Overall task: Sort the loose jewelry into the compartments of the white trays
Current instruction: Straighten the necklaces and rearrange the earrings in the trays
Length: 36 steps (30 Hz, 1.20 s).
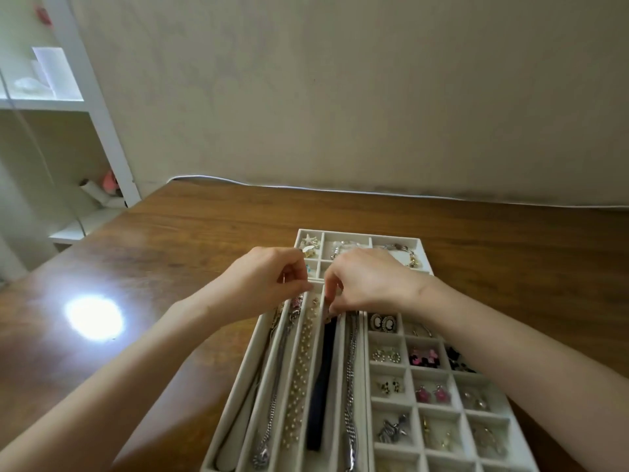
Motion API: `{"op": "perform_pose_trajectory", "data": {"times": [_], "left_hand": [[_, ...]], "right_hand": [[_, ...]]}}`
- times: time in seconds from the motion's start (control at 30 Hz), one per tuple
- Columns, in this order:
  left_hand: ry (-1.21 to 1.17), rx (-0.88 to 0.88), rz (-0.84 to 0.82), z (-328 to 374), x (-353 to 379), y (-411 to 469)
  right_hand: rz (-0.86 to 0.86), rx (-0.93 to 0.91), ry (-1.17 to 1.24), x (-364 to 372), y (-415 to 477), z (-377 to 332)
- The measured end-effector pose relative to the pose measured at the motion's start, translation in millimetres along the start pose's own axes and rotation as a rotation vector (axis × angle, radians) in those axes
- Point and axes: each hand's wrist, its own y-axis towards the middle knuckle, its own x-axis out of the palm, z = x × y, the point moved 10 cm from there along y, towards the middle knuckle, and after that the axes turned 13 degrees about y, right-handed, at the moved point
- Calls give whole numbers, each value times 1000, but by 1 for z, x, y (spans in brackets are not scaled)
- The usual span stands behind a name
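Observation:
A white tray of long slots [253,356] lies in front of me. It holds a silver chain [272,403], a pearl chain [301,369], a dark blue choker [321,376] and a heavier silver chain [350,386]. My right hand [367,277] has its fingers curled down and pinches the far end of the choker. My left hand [269,277] pinches thumb to finger just beside it, at the tray's far rim; what it grips is too fine to make out, apparently the choker's clasp end. The fingertips of both hands nearly meet.
A white grid tray [408,366] on the right holds earrings in several cells. A third white tray [371,237] lies beyond the hands with bracelets and small pieces. All rest on a brown wooden table [190,240] with a lamp glare at left. White shelves stand at far left.

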Motion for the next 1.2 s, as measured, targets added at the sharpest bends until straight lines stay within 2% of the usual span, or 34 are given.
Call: {"op": "perform_pose_trajectory", "data": {"times": [0.1,0.27,0.43,0.63,0.97,1.2], "left_hand": [[-48,-80,66,-11,-2,2],[-67,-99,75,-10,0,0],[-244,-130,51,-9,7,-1],[-520,-215,-122,6,30,-5],[-794,-349,-106,20,32,-32],[-741,-401,-8,14,23,-55]], "right_hand": [[-6,43,-25,2,7,1],[-46,6,40,1,7,0],[-47,35,479,-14,4,12],[39,36,890,-23,0,18],[174,125,1156,-15,-9,34],[337,220,1444,-22,-14,59]]}}
